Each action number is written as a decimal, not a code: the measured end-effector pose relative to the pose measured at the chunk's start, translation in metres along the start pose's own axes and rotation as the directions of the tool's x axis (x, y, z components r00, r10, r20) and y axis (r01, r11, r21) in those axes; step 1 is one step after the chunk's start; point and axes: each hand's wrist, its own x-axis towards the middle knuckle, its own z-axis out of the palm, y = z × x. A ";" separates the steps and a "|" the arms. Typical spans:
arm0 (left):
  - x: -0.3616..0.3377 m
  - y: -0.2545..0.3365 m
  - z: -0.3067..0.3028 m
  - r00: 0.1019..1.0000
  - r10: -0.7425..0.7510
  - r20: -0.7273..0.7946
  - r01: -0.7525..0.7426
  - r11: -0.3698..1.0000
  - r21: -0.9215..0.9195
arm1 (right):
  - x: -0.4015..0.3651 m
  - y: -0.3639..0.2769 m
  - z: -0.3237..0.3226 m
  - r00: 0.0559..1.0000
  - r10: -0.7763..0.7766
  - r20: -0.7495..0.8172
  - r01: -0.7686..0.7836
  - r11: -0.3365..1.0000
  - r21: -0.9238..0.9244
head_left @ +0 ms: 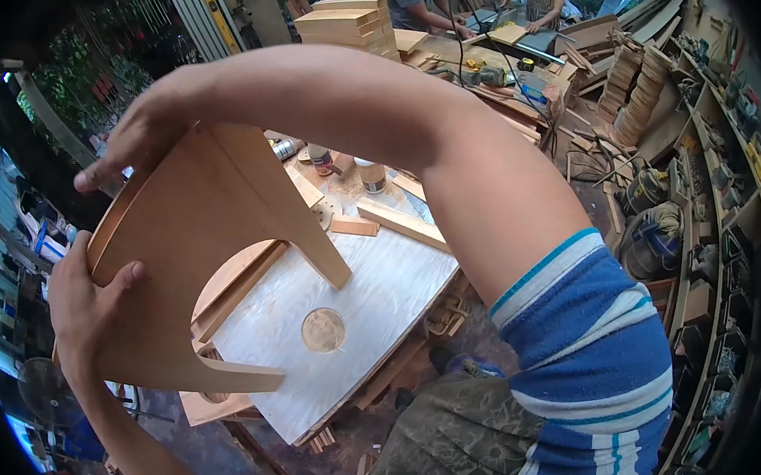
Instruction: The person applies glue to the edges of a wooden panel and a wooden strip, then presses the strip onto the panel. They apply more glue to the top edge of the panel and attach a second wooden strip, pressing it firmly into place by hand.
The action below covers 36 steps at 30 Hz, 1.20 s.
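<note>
Curved panel [177,225]: mostly left of the board [371,295], leg ends over it
Jar [373,175]: behind the board, kinda near it
Stacked planks [344,26]: also behind the board, way further back
Shelves [754,220]: board's right (well apart, tbh)

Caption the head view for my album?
Left hand grips a curved wooden panel, right hand at its edge, over a whitish board.

Right hand [150,121] bends down above left hand [81,303].

A workbench [342,190] carries a whitish board [381,312], a jar [371,176] and wood pieces [404,224].
</note>
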 end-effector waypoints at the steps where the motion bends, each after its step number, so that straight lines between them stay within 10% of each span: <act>1: 0.000 0.000 0.000 1.000 -0.001 -0.002 0.001 1.000 -0.001 | 0.005 -0.001 -0.008 0.999 0.039 0.018 -0.038 0.999 -0.037; 11: 0.002 -0.002 -0.002 1.000 0.008 0.014 -0.009 0.995 0.102 | -0.018 -0.004 0.020 0.999 -0.027 -0.038 0.037 0.957 0.286; 22: -0.029 0.001 -0.013 0.980 0.039 -0.195 -0.037 0.999 0.013 | -0.020 -0.008 0.017 0.919 -0.037 -0.393 0.033 0.999 -0.016; 27: -0.071 -0.045 -0.022 0.982 -0.013 -0.190 0.065 0.961 0.267 | -0.074 -0.012 0.019 0.539 -0.304 -0.786 0.337 0.933 -0.129; 28: -0.080 -0.047 -0.019 0.985 -0.041 -0.170 0.087 0.958 0.274 | -0.103 -0.010 0.030 0.522 -0.180 -0.834 0.500 0.856 0.129; 29: -0.089 -0.044 -0.018 0.972 0.022 -0.233 0.054 0.948 0.315 | -0.115 0.008 0.028 0.204 -0.509 -0.836 0.395 0.824 -0.405; 30: -0.097 -0.039 -0.019 0.949 0.084 -0.304 0.034 0.931 0.364 | -0.159 0.034 0.056 0.358 -0.409 -0.840 -0.042 0.891 -0.452; 31: -0.107 -0.034 -0.023 0.943 0.009 -0.333 0.115 0.930 0.350 | -0.185 0.059 0.070 0.117 -0.728 -0.676 -0.264 0.633 -0.727; 33: -0.121 -0.049 -0.030 0.931 -0.091 -0.355 0.175 0.961 0.214 | -0.229 0.082 0.108 -0.035 -0.339 -0.940 0.195 0.921 -0.339; 36: -0.132 -0.066 -0.015 0.909 -0.281 -0.308 0.254 0.959 -0.126 | -0.270 0.127 0.154 0.062 0.239 -0.969 0.238 0.939 0.247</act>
